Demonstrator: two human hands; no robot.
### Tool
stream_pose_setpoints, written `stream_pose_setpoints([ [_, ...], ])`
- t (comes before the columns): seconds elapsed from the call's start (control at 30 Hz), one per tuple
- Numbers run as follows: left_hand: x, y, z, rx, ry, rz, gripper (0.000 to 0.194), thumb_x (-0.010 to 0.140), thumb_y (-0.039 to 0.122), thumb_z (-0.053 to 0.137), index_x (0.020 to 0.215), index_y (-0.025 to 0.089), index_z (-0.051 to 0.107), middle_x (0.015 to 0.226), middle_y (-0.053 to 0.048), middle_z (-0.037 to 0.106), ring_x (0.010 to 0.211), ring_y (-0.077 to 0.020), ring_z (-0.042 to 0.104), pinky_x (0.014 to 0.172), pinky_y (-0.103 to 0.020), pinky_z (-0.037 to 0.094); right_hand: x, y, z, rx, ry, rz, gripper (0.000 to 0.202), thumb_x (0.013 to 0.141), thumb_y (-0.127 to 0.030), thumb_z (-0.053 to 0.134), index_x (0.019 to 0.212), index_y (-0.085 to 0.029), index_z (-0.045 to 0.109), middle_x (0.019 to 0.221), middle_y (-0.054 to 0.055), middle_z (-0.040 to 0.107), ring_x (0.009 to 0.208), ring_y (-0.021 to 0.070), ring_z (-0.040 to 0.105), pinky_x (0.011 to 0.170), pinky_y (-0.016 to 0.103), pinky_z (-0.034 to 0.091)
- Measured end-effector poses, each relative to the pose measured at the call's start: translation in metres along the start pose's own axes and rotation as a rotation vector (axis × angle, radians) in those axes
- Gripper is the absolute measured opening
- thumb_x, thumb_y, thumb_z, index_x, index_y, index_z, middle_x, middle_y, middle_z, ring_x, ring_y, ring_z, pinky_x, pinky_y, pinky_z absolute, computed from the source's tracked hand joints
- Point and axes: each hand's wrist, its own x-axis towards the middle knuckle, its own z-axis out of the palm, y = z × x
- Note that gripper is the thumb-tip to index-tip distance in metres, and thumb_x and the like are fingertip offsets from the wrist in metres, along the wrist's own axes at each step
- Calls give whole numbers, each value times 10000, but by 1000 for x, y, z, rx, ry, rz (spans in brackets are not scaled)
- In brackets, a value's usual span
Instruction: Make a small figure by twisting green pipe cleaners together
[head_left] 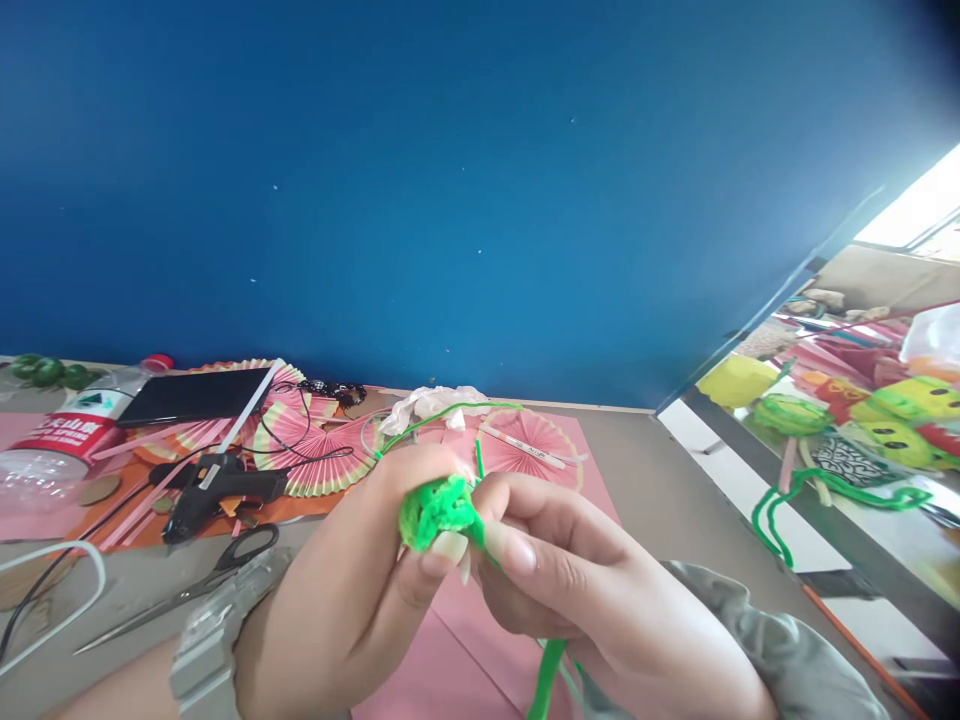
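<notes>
A small bundle of bright green, fuzzy chenille stem (pixel 441 508) is held in front of me, above the pink paper (pixel 442 665). My left hand (pixel 352 570) is closed round it, thumb pressed on its near side. At its right edge my right hand (pixel 577 585) pinches a green strand between thumb and fingers. A wider green length (pixel 547 675) hangs below my right hand. Another thin green stem (pixel 450 408) sticks out behind my hands. The inner fingers of both hands are hidden.
On the left are a glue gun (pixel 221 492), scissors (pixel 187 585), a plastic bottle (pixel 64 435) and a black tablet-like panel (pixel 199 397). Pleated paper fans (pixel 322 450) and a marker (pixel 523 447) lie behind my hands. A blue partition (pixel 465 200) rises at the back. Colourful crafts (pixel 892 420) stand right.
</notes>
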Motion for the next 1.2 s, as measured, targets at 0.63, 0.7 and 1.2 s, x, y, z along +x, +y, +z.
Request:
stream_pose_setpoints([
  [0.63,-5,3,9,-240,11,-220,213,957,324,297,1146,307,395,898,-9,439,761,-146,446,647,-264,408,-3,0,18,-678,349,-184,222,899,-267,462,687,-202,456,580,-69,359,498,76,299,432,204,251],
  [0.7,-5,3,10,-231,33,-219,216,960,319,293,1145,298,402,882,-8,435,763,-144,436,666,-263,403,-3,-2,18,-795,355,-205,220,900,-232,443,682,-206,458,575,-66,382,488,77,323,435,200,277],
  [1.2,2,-4,-6,-5,-235,-137,208,909,287,409,1099,253,331,898,-17,480,783,-172,505,699,-292,432,-13,3,10,-1268,321,-395,182,878,-113,398,745,-236,413,646,-40,546,545,105,505,532,200,386],
])
